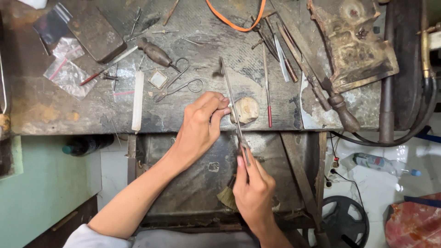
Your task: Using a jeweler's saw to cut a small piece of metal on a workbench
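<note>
Just hands (202,121) on file (232,103), bags (69,76) aside

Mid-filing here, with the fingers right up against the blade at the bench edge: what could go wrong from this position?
1. The left hand pinches a small piece right beside the long file; a slip could scrape the fingertips.
2. The piece is tiny and sits at the bench edge; if it slips, it may drop into the tray below.
3. The right hand grips only the file's end, so the long blade may flex or wander.
</note>
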